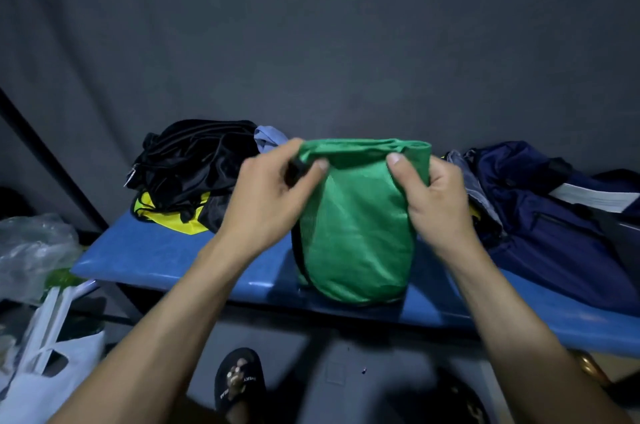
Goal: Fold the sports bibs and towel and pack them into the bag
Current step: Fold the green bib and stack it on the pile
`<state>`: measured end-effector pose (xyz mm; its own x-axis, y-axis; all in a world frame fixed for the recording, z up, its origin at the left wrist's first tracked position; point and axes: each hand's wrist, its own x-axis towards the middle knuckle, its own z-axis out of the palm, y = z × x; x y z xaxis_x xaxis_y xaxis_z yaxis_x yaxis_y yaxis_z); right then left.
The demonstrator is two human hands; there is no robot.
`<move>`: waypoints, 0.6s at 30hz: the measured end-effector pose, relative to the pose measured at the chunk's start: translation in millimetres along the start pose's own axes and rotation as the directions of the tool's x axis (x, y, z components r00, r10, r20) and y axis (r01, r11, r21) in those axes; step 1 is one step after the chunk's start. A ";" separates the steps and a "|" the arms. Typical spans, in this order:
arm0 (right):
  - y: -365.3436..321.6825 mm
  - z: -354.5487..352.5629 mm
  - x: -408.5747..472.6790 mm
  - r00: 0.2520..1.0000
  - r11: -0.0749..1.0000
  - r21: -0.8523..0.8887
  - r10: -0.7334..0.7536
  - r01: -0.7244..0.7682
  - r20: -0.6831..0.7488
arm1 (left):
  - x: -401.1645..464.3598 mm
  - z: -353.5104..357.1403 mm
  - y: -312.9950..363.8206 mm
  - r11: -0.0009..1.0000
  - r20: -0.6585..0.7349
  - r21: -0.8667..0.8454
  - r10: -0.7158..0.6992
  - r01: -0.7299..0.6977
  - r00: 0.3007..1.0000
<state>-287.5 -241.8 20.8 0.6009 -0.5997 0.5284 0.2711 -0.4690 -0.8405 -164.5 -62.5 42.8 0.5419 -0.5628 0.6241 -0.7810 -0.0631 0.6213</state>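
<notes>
Upright, green bib [353, 233] (fold uppermost)

Dim overall, with a cool bluish cast. Brightest in the middle, on the green bib [353, 216], the left hand [266, 195] and the right hand [433, 198]; falling off to heavy darkness toward all four corners. Soft, even light from roughly the viewer's side, no hard shadows. Faint sheen along the near edge of the blue bench [166, 257]. Muddy black detail in the dark bag [194, 160] at the back. Slightly soft and smeared throughout, grainy on the grey backdrop [311, 25]. Wide-angle stretch at the bottom, forearms splaying outward, bench edge bowed.
</notes>
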 end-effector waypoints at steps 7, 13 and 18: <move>39.3 -15.1 -8.4 0.780 0.645 0.439 0.533 -0.625 0.327 | 55.3 68.0 -67.7 0.870 0.227 -0.292 -0.341 0.398 0.912; 97.2 -14.1 -58.4 0.623 0.613 0.143 0.718 -0.777 0.310 | 19.8 110.4 -146.6 0.491 0.306 -0.212 -0.787 0.845 0.535; 98.6 -24.1 -67.0 0.712 0.739 0.104 0.587 -0.666 0.385 | 18.5 113.9 -145.7 0.462 0.266 -0.227 -0.817 0.857 0.511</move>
<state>-319.2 -263.5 -94.7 0.8767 -0.4524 -0.1635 -0.1216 0.1204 -0.9852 -76.1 -157.6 -90.2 0.8330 -0.4551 -0.3146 0.1737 -0.3248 0.9297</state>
